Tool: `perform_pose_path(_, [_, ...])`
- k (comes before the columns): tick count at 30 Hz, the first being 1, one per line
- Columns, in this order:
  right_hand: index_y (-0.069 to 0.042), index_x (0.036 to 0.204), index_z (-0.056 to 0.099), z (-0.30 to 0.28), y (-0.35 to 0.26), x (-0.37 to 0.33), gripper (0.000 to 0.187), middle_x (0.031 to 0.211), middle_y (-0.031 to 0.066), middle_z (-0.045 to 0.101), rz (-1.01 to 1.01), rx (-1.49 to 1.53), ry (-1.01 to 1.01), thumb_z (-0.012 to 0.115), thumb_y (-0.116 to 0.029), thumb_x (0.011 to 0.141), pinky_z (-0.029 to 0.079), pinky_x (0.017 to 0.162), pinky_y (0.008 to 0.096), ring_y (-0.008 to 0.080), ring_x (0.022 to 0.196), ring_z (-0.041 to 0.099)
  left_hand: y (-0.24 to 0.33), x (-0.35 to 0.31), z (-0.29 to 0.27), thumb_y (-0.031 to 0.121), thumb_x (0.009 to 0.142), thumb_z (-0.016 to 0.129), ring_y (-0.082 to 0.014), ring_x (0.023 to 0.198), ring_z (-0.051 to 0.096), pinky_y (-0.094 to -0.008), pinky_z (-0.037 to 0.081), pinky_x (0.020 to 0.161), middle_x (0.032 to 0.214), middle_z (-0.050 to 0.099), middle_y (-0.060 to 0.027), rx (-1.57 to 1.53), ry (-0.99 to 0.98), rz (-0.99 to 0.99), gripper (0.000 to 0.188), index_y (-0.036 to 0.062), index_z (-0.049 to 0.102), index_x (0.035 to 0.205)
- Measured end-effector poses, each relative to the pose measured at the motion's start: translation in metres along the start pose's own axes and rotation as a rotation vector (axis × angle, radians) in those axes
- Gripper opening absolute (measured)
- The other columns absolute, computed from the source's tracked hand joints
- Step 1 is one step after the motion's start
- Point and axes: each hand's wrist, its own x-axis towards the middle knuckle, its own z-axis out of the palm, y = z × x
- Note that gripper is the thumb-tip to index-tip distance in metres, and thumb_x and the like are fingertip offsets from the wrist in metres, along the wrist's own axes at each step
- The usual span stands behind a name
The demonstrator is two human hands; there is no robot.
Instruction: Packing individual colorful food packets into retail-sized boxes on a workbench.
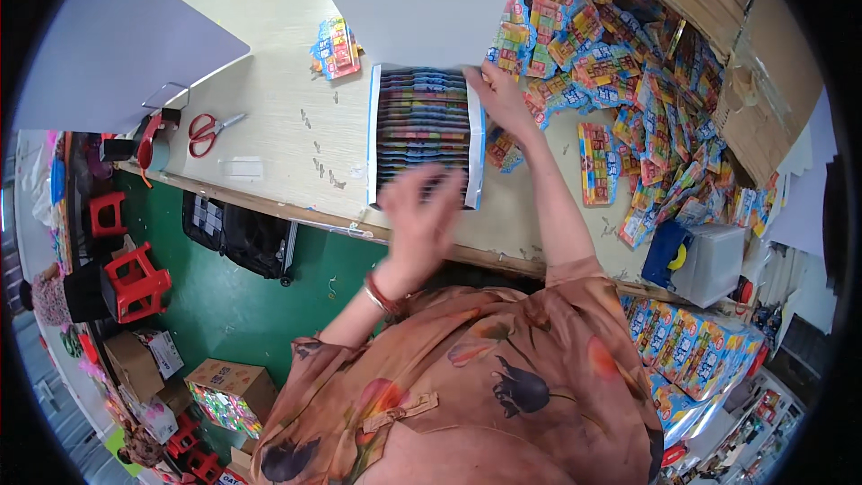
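In front of me on the table stands a display box [477, 157] with its white lid flap [417, 9] raised at the far end. A tight row of colourful flat packets [422, 117] stands on edge inside. My right hand [501, 99] is closed on the box's right wall near the far corner. Over the near end of the row is my left hand [417, 220], slightly blurred, its fingers apart and nothing visible in them. Whether its fingertips touch the packets I cannot tell. A few loose packets [337, 49] lie left of the lid.
A large heap of packets [611, 63] covers the table's right side against cardboard [772, 99]. Red-handled scissors [205, 136] and a tape dispenser [157, 139] lie to the left. A blue-and-clear container [700, 260] sits at the right front edge. Filled boxes [691, 350] are stacked below.
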Motion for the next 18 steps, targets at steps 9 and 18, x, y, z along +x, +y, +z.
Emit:
perform_pose_path(9, [-0.004,0.107,0.061,-0.002,-0.005,0.006,0.025,0.096,0.0041,0.056,-0.059,-0.148,0.018,0.063,-0.021,0.088,0.041,0.067,0.0243,0.0109,0.082,0.052,-0.180,0.105,0.002,0.017,0.091,0.061,-0.0197,0.129,0.040,-0.0356,0.037,0.104,0.139,0.045,-0.0120,-0.720,-0.236,-0.313,0.054,0.0101,0.041,0.140])
perform_pose_path(18, [-0.015,0.109,0.071,-0.019,0.007,0.008,0.036,0.130,0.0032,0.045,-0.103,0.251,-0.206,0.052,0.004,0.086,0.046,0.092,0.0270,0.0141,0.114,0.050,-0.186,0.103,0.026,0.002,0.078,0.066,-0.0173,0.109,0.047,-0.0303,0.039,0.096,0.113,0.048,-0.0053,-0.505,-0.054,0.051,0.021,0.0090,0.069,0.096])
